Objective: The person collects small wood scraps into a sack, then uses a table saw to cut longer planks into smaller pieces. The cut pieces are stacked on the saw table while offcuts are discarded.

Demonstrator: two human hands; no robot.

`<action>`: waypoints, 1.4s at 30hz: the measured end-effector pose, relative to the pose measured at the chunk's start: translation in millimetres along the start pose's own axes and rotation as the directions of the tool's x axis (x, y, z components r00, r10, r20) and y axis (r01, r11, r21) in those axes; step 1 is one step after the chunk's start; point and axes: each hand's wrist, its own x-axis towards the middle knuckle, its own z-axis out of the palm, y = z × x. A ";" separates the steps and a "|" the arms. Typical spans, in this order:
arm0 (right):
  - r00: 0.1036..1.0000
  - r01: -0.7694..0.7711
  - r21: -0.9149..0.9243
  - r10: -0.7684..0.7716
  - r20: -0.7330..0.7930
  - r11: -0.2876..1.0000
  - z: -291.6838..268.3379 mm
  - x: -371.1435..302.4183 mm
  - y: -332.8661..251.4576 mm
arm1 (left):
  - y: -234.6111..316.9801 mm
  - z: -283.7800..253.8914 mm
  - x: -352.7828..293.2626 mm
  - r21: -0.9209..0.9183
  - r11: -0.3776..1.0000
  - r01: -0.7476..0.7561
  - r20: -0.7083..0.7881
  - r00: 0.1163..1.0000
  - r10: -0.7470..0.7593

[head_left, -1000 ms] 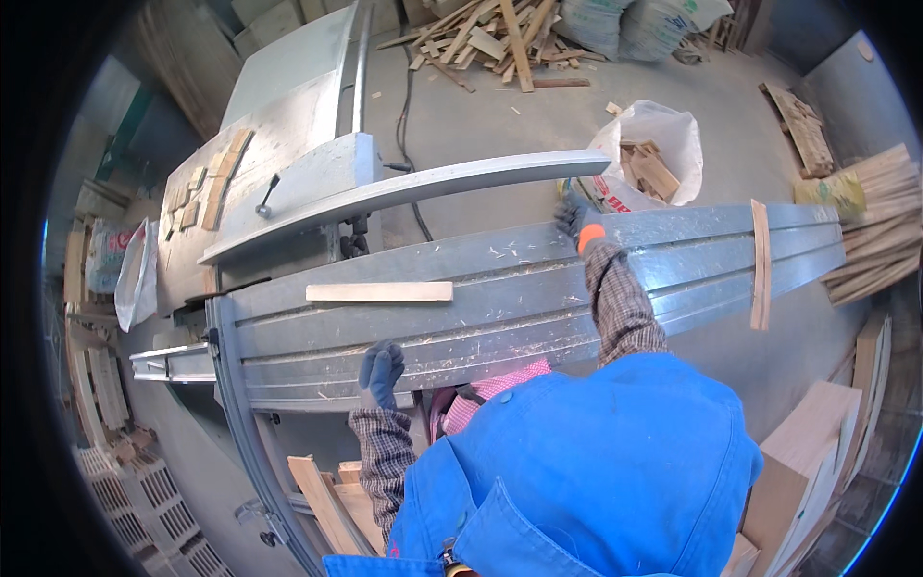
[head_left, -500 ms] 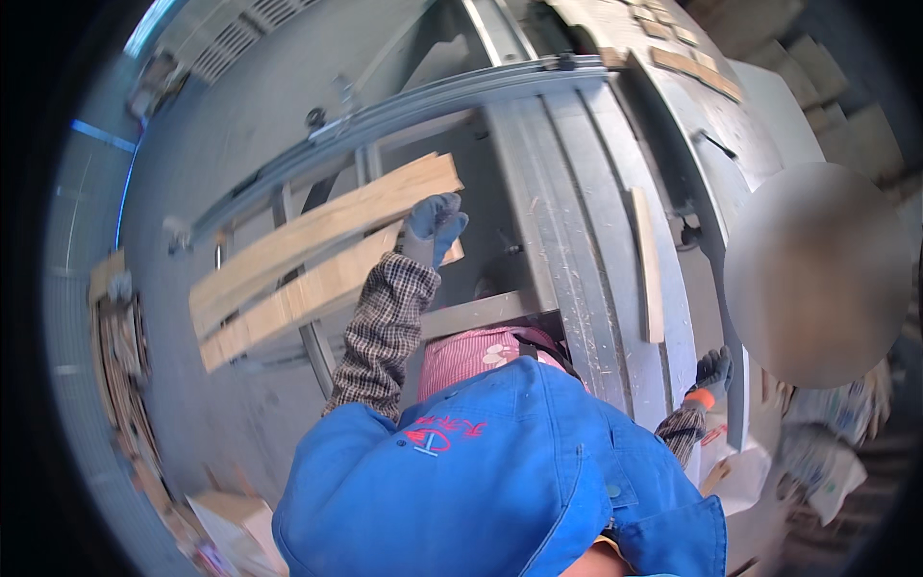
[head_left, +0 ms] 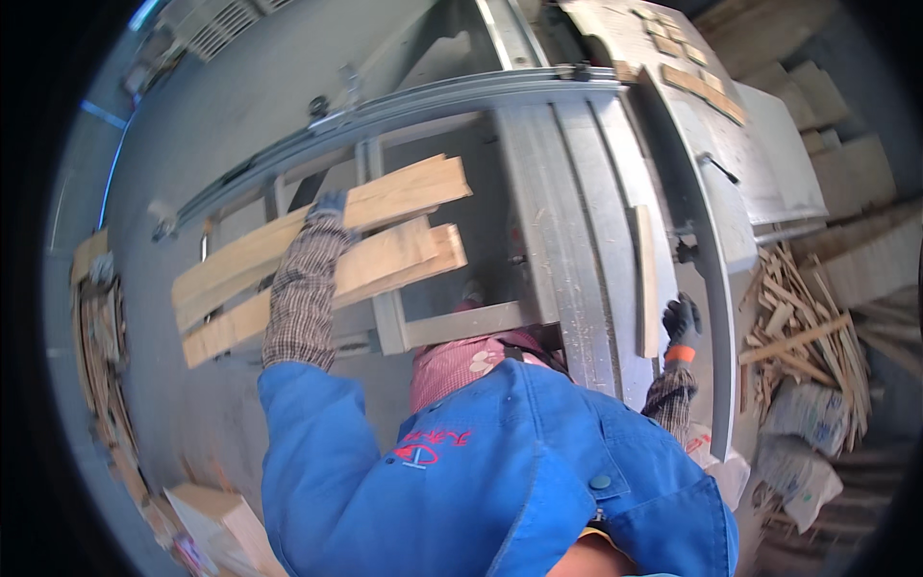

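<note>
My left hand [head_left: 330, 203], in a blue-grey glove, is closed at the far edge of a long light wooden board [head_left: 409, 189], around its middle. The sleeve hides part of its fingers. Nearer me, more wooden boards [head_left: 385, 258] lie overlapped, slanting across the metal side frame [head_left: 389, 322]. My right hand [head_left: 682, 320], in a dark glove with an orange cuff, is empty, its fingers loosely bent and apart. It hovers beside a narrow wooden strip [head_left: 646, 279] on the grooved metal table [head_left: 577, 240].
A long metal rail [head_left: 404, 99] crosses the far side, and an upright metal fence [head_left: 707, 240] runs along the right. Small wood pieces [head_left: 673, 43] lie on the far right surface. Scrap sticks [head_left: 798, 337] pile up at right; a cardboard box [head_left: 216, 514] stands lower left.
My left hand has moved left from the boards' right end to the middle of the far board. My right hand has risen away from me, nearer the narrow strip.
</note>
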 end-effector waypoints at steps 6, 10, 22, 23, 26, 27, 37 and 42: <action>0.999 0.005 -0.006 -0.005 0.052 1.000 -31.3 12.2 29.2 | -12.3 7.1 29.8 0.058 0.997 -0.041 0.121 0.992 0.034; 0.961 0.249 -0.488 -0.274 0.021 0.837 -75.7 23.3 82.2 | -4.1 -26.1 23.9 0.117 0.990 -0.077 0.184 0.981 0.055; 0.962 0.269 -0.937 -0.102 0.252 0.224 -15.1 -8.1 32.1 | 152.1 -189.7 2.7 -0.185 0.974 -0.128 0.116 0.982 0.151; 0.961 0.273 -0.938 -0.098 0.257 0.215 -13.9 -11.7 28.0 | 163.9 -190.2 16.3 -0.249 0.956 -0.158 0.117 0.975 0.191; 0.957 0.287 -0.923 -0.107 0.268 0.257 -21.0 -6.4 35.4 | 196.1 -181.7 60.4 -0.332 0.846 -0.417 0.078 0.882 0.465; 0.957 0.289 -0.916 -0.115 0.266 0.278 -25.1 -4.3 36.0 | 208.5 -175.5 75.5 -0.380 0.818 -0.432 0.097 0.861 0.499; 0.970 0.241 -0.949 -0.072 0.231 0.205 -18.0 -1.4 28.7 | 316.1 -148.5 153.2 -0.274 0.811 -0.517 -0.022 0.846 0.533; 0.961 0.275 -0.890 -0.137 0.241 0.364 -22.1 17.1 21.8 | 357.9 -140.4 147.9 -0.052 0.790 -0.611 -0.261 0.772 0.579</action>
